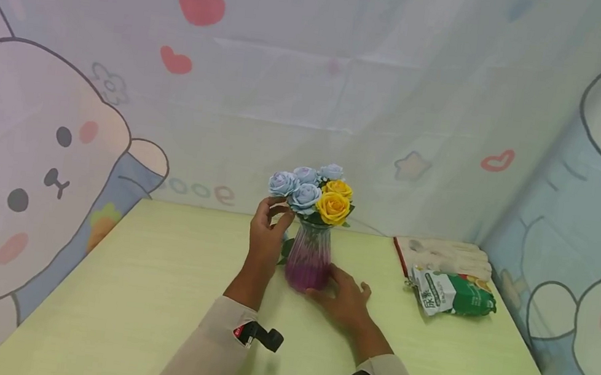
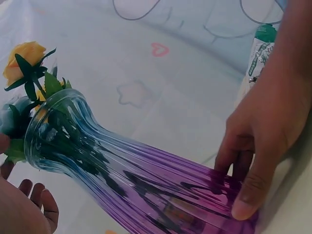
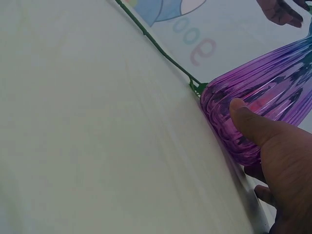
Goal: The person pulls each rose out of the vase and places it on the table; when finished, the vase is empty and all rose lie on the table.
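A ribbed glass vase, clear at the neck and purple below, stands on the table with blue roses and yellow roses in its mouth. My right hand grips the vase low on its body; the right wrist view shows the thumb along its purple side. Beside the blue blooms is my left hand, its loosely bent fingertips right at the lowest left rose. In the left wrist view this hand is partly cut off. Behind the vase, a green stem lies on the table.
Toward the table's back right corner lie pale work gloves with a red cuff edge. A green and white packet lies in front, overlapping them. A printed cloth backdrop rises behind the table.
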`<state>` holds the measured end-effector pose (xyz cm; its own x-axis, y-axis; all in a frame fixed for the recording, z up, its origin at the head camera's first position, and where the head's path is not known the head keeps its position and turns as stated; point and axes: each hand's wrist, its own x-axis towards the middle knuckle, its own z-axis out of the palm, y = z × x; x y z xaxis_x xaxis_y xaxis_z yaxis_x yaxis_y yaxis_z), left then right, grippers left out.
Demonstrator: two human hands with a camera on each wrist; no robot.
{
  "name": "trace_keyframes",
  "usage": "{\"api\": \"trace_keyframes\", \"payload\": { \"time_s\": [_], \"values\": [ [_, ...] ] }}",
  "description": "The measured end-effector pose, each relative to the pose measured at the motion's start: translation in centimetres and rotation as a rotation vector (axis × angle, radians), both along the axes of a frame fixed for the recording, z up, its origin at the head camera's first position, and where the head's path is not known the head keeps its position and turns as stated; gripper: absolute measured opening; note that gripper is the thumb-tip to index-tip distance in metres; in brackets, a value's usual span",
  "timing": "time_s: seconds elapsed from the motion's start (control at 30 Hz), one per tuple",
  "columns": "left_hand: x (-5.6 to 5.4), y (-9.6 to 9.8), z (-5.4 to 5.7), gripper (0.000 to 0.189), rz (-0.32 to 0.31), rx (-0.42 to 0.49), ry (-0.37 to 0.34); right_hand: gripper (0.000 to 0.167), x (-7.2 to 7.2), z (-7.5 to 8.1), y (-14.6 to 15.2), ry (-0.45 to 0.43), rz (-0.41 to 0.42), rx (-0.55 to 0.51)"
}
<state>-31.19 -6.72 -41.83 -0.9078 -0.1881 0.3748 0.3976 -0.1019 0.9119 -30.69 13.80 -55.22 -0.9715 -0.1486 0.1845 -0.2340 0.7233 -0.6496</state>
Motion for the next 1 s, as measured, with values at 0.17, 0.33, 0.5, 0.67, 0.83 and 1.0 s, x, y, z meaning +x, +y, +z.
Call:
{"api": "trace_keyframes", "payload": {
  "time_s": [0.17,0.33,0.5,0.67,0.83,1.0],
  "values": [
    [-0.3,0.0,1.0,0.034,-0.040,0.004,0.032,0.086,0.1,0.3,0.0,0.003,-0.006,-0.009],
    [-0.5,0.1,1.9,0.032,-0.033,-0.006,0.039,0.086,0.1,0.4,0.1,0.001,-0.011,-0.001],
    [-0.4,0.0,2.6,0.033,-0.007,-0.058,0.035,0.086,0.1,0.3,0.1,0.000,-0.012,-0.003],
    [-0.3,-0.5,3.4,0.027,0.013,-0.008,0.036,0.086,0.1,0.0,0.0,0.000,-0.006,-0.011],
    [-0.4,-1.2,4.2,0.028,0.031,0.118,0.064,0.086,0.1,0.0,0.0,0.018,0.001,0.001],
    [-0.5,-2.1,4.8,0.024,0.064,0.201,0.098,0.086,0.1,0.0,-0.1,0.028,0.003,0.017]
  ]
}}
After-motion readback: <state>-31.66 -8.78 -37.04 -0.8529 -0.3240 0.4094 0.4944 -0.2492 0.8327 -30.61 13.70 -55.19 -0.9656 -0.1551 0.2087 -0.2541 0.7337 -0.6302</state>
